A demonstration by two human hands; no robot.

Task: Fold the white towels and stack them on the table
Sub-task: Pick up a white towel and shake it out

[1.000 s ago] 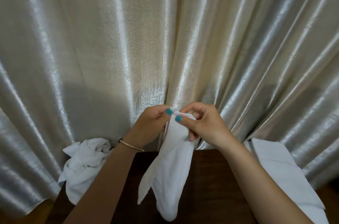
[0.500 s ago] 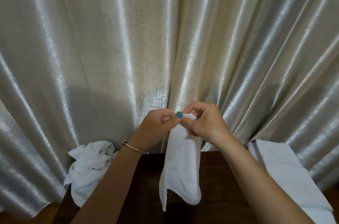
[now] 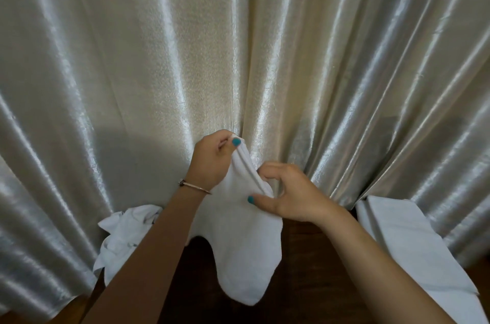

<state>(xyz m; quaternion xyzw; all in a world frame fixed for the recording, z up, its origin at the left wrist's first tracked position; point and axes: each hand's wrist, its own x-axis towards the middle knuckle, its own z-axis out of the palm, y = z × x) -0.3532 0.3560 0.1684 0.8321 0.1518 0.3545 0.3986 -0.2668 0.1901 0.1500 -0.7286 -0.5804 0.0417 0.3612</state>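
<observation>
Head camera looks down on a dark brown wooden bench [image 3: 305, 284] pushed against a shiny cream satin curtain [image 3: 238, 45]. Both hands hold one soft white cotton towel [image 3: 244, 249] up above the bench. The left hand [image 3: 212, 159], with teal-painted nails and a thin metal bangle [image 3: 195, 185] at the wrist, pinches the towel's top edge between thumb and curled fingers. The right hand [image 3: 289, 193] sits lower and just to the right of it, its thumb and fingers closed on a gathered ridge of the same cloth. The two hands are close together but not touching each other. Below them the towel hangs in loose folds, its lower edge dangling in front of the bench. At the left end of the bench lies a crumpled heap of white towels [image 3: 124, 233], partly hidden behind the left forearm. At the right end lies a flat folded white towel [image 3: 408, 241], touching the curtain and running past the bench's edge.
</observation>
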